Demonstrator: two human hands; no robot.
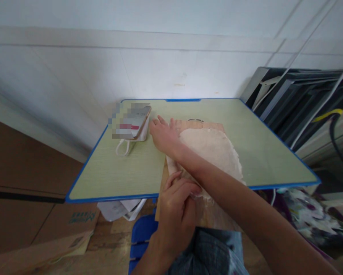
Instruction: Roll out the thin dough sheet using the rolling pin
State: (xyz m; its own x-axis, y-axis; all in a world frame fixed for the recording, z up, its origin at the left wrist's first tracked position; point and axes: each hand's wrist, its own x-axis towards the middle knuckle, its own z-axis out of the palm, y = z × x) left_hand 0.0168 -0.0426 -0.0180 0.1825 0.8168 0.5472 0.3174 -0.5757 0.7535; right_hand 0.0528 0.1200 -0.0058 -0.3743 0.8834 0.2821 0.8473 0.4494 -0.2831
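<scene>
A thin cream-coloured sheet (214, 147) with ragged edges lies over a brown wooden board (211, 124). Whether it is cloth or rolled dough, I cannot tell. My left hand (180, 202) is at the sheet's near left part, fingers curled and closed on its edge. Crossing over the sheet from the right, my right arm brings my right hand (164, 135) to the board's far left corner. Its fingers are stretched and somewhat apart, with the palm down, beside the sheet's left edge. The near end of the board reaches past the table edge towards my lap.
The pale green table (108, 179) has a blue rim and stands against a white wall. A phone (134, 122) rests on a white block with a looped white cable (122, 148) at left. Dark flat panels (297, 95) lean at right. A blue stool (143, 233) is below.
</scene>
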